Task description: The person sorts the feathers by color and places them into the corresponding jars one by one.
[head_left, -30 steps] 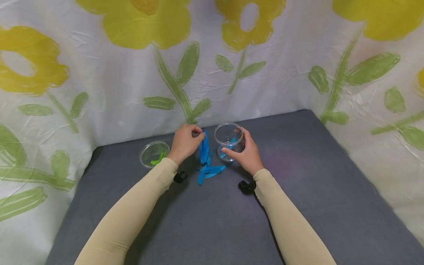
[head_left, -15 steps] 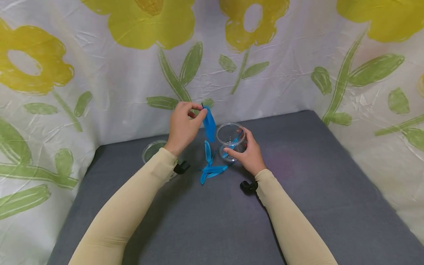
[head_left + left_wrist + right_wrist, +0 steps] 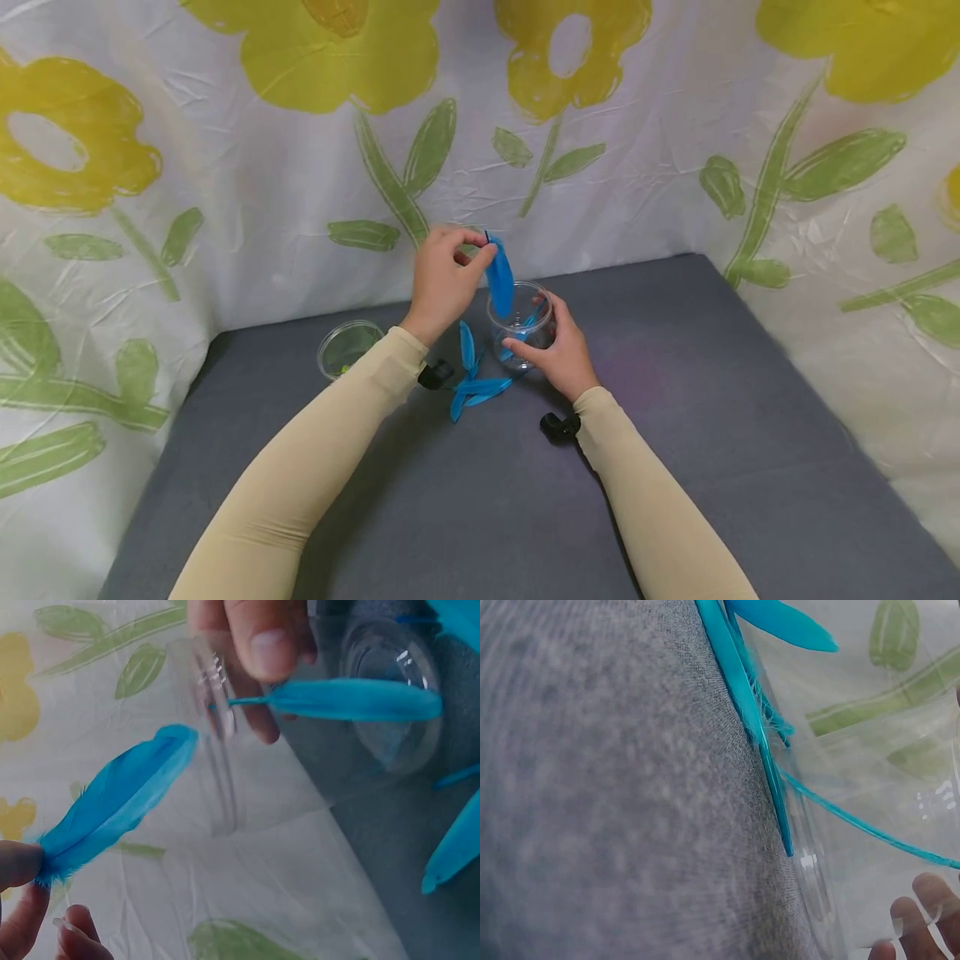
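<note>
Your left hand (image 3: 444, 279), raised above the jar, pinches a blue feather (image 3: 501, 279) between thumb and forefinger at its quill end, the other fingers bent loosely. The quill pokes up just past your fingertips and the vane hangs below them, its tip pointing down at the mouth of a clear plastic jar (image 3: 493, 322); your left wrist view shows a slight gap between tip and rim. Your right hand (image 3: 561, 350) is wrapped around the jar, thumb on the near side and fingers on the far side, steadying it upright on the grey cloth (image 3: 480, 517). Inside stands another blue feather (image 3: 356, 700), quill toward the rim. Both forearms reach forward in beige sleeves (image 3: 300, 467), a black wrist camera (image 3: 560, 428) at each cuff.

Your left sleeve covers part of a second clear container (image 3: 322, 348), where only a speck of green (image 3: 346, 368) shows, too small to identify. More blue feathers (image 3: 483, 386) lie beside the jar, overlapping, so their number is hard to make out. The right wrist view cuts off your right fingers and the jar at its edge; the left wrist view crops your left hand.
</note>
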A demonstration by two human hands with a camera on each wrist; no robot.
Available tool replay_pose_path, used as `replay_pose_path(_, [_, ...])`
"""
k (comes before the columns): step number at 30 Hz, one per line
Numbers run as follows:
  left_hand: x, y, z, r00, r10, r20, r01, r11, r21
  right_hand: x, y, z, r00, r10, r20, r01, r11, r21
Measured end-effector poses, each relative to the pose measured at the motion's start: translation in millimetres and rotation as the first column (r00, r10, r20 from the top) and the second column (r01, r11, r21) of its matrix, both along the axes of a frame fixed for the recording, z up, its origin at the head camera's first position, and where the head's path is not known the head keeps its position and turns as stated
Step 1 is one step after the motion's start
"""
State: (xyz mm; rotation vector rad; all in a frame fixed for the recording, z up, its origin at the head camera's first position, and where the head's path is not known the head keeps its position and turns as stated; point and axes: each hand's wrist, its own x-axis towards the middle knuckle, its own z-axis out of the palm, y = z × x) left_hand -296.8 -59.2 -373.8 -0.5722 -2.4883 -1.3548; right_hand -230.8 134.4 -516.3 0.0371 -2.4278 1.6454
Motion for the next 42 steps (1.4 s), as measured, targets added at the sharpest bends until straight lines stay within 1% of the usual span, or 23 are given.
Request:
replay_pose_path(6, [1.5,1.3,-9.2,0.999,-0.017,0.039,0.018,0.999,-0.033,-0.4,-2.5,0.6,1.000,0.006,-0.008,-0.006,1.000,-0.003])
replay_pose_path(10, [1.2,-0.7,-13.9,0.999,-0.027,0.039,0.030,0.997,-0.070,-1.5,-3.5,0.3,1.000,0.006,-0.010,-0.006,1.000,0.002])
replay_pose_path(15, [3.7,-3.7,-19.1,0.998,-0.041,0.050,0.046,0.993,-0.106,-2.3,-4.1,-0.1,1.000,0.010,-0.011,-0.010,1.000,0.003])
replay_pose_path(25, [6.5,-7.9,-34.3,0.988,-0.098,0.117,0.115,0.982,-0.148,-2.4,-4.7,-2.7,1.000,0.016,-0.009,-0.016,1.000,-0.009])
replay_pose_path(28, [6.5,-11.9,-37.1,0.987,-0.095,0.132,0.116,0.981,-0.159,-2.4,-4.9,-3.0,1.000,0.017,-0.006,-0.017,1.000,-0.008])
replay_pose_path(32, [7.6,-18.8,-38.2,0.986,-0.077,0.151,0.101,0.982,-0.158,-1.8,-4.2,-2.5,1.000,0.018,-0.006,-0.018,1.000,-0.013])
replay_pose_path(35, [11.0,-25.4,-37.9,0.984,-0.070,0.166,0.097,0.982,-0.162,-1.0,-3.0,-2.0,1.000,0.015,-0.009,-0.015,1.000,-0.018])
replay_pose_path(38, [16.3,-34.4,-38.3,0.982,-0.062,0.176,0.096,0.976,-0.193,-1.2,-1.6,-2.2,1.000,0.012,-0.013,-0.012,1.000,-0.014])
replay_pose_path(40, [21.0,-41.6,-40.2,0.981,-0.057,0.188,0.101,0.967,-0.234,-1.4,-0.5,-2.5,1.000,0.010,-0.015,-0.011,1.000,-0.014])
replay_pose_path(42, [25.8,-48.7,-43.8,0.977,-0.068,0.204,0.125,0.952,-0.280,-1.6,0.8,-2.8,1.000,0.010,-0.017,-0.010,1.000,-0.016])
